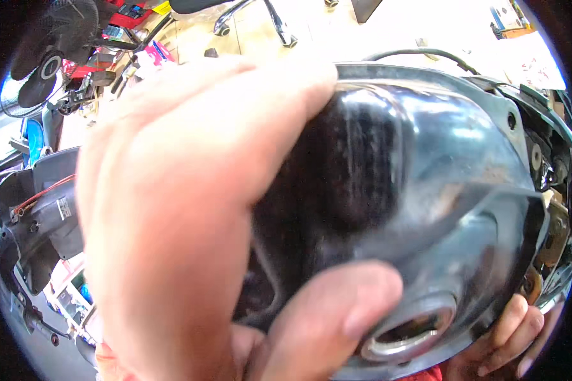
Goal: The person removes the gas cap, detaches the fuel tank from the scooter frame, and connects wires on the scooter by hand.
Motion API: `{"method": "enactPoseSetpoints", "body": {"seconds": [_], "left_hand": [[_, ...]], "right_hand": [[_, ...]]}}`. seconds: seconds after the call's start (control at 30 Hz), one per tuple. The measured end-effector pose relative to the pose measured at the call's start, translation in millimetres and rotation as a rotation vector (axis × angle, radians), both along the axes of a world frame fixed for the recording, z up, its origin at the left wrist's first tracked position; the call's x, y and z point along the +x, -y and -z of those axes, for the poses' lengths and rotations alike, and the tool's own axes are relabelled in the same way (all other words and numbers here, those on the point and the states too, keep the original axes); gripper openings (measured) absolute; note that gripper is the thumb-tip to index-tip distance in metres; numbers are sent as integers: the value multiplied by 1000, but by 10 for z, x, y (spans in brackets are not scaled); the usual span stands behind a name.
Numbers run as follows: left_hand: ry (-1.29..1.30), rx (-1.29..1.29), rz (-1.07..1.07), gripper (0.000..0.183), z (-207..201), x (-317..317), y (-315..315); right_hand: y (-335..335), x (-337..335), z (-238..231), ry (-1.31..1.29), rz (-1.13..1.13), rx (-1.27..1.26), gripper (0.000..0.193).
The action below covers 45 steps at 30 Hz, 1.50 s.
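A glossy black fuel tank with a flange round its edge fills the middle of the view, very close up. Low on its face is a round opening with a bright metal ring. My left hand is curled over the tank's left side, its thumb lying across the lower face and its fingers reaching the upper edge. Part of the tank is hidden behind that hand. At the lower right, the fingers of my right hand wrap round the tank's rim; the rest of this hand is mostly out of sight.
Dark plastic body panels with a red wire stand at the left. A black fan is at the upper left, near scattered tools and parts. Metal chair legs rest on the tiled floor. More vehicle parts sit behind the tank at the right.
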State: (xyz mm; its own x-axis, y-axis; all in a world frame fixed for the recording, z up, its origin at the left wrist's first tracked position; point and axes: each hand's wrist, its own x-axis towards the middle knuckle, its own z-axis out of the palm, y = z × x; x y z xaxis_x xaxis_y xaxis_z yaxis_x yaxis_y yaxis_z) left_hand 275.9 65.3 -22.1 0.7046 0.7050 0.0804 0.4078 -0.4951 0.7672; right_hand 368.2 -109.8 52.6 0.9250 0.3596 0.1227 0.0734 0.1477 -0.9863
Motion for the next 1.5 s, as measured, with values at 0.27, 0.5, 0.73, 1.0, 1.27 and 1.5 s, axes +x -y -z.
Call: {"method": "enactPoseSetpoints", "body": {"seconds": [0.27,0.5,0.73,1.0,1.27,1.5], "left_hand": [[-22,245,260,76,-410,-228,-153],[-23,385,195,72,-462,-231,-58],[71,379,87,59,-419,-227,-9],[172,400,35,55,-378,-317,-61],[586,122,-252,36,-736,-1671,153],[642,-204,-620,30,888,-3247,-479]], "right_hand": [[111,108,237,138,-259,214,74],[123,113,249,59,-184,135,103],[68,137,297,486,-323,93,56],[-7,-51,175,639,-266,-167,55],[-8,-48,220,876,-244,-191,56],[-35,-80,151,990,-297,-235,54]]}}
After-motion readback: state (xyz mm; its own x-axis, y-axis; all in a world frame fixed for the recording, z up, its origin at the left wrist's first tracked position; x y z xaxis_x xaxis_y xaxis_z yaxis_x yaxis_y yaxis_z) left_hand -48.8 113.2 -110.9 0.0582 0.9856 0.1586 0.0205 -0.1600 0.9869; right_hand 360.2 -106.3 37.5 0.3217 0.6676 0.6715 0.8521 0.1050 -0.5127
